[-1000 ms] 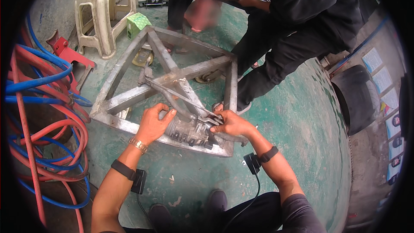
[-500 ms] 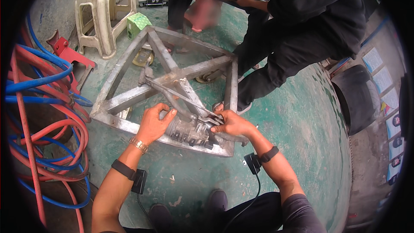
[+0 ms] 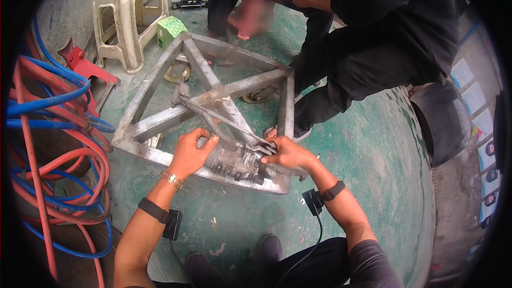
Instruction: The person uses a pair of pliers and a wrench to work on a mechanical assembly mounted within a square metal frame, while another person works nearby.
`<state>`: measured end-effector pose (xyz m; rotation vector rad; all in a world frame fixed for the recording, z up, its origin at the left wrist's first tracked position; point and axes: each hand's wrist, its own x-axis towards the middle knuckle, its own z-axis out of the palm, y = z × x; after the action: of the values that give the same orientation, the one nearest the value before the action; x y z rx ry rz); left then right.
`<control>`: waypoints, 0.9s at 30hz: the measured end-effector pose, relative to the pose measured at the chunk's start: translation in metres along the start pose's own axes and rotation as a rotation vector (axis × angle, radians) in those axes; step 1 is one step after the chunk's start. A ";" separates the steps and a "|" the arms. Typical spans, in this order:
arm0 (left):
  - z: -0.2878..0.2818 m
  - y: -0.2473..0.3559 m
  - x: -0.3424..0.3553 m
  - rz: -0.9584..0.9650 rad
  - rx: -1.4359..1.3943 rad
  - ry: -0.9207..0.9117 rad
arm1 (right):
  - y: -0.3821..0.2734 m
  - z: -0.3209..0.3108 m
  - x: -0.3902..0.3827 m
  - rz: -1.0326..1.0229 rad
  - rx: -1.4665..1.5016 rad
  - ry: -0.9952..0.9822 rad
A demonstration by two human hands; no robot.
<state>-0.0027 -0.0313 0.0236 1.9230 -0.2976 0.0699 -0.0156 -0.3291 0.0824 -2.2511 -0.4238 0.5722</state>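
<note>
My left hand (image 3: 190, 153), with a watch on its wrist, is curled beside the ribbed end of a grey metal machine part (image 3: 232, 161). Thumb and forefinger nearly meet; anything between them is hidden. At the part's other end, my right hand (image 3: 288, 154) has its fingers closed on the end of a metal pipe (image 3: 221, 122). This pipe stretches diagonally from the part toward the middle of the frame. The part rests on the near bar of a square metal frame (image 3: 144, 153) with crossed bars and castors.
Red and blue hoses (image 3: 85, 165) lie coiled at left. A white plastic stool (image 3: 120, 16), a green box (image 3: 169, 31) and a red metal stand (image 3: 88, 69) are beyond. Across the frame sits a person (image 3: 373, 48) in dark clothes. A black tyre (image 3: 440, 122) stands at right.
The person across the frame has shifted slightly to the right. My hands and the metal part look the same.
</note>
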 end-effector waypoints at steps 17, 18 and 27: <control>0.008 -0.027 0.005 0.030 -0.137 0.053 | 0.000 0.003 0.000 0.011 -0.139 0.092; 0.008 -0.028 0.005 0.033 -0.142 0.050 | 0.001 0.003 -0.001 0.006 -0.138 0.099; -0.002 -0.019 0.008 -0.061 -0.151 -0.019 | 0.010 0.003 0.005 0.016 -0.170 0.072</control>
<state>0.0094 -0.0249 0.0084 1.7820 -0.2496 -0.0115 -0.0119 -0.3311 0.0719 -2.4310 -0.4316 0.4766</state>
